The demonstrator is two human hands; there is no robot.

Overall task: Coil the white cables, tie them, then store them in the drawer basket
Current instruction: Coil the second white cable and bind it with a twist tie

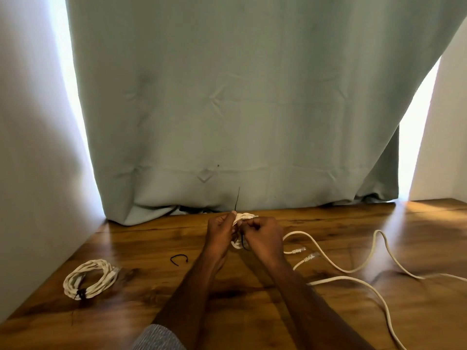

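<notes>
Both hands meet above the middle of the wooden table [328, 311]. My left hand [219, 234] and my right hand [262, 237] pinch a small coiled white cable [243, 216] between them. A thin black tie [237, 201] sticks up from the coil, and its other end hangs between my hands. A second white cable coil [88, 277], bound with a black tie, lies on the table at the left. Loose white cables [353, 270] snake across the right side, their clear plugs near my right wrist. No drawer basket is in view.
A spare black tie [179, 259] lies curled on the table left of my left forearm. A grey-green curtain [240, 109] hangs down to the table's back edge. White walls close in on the left and far right.
</notes>
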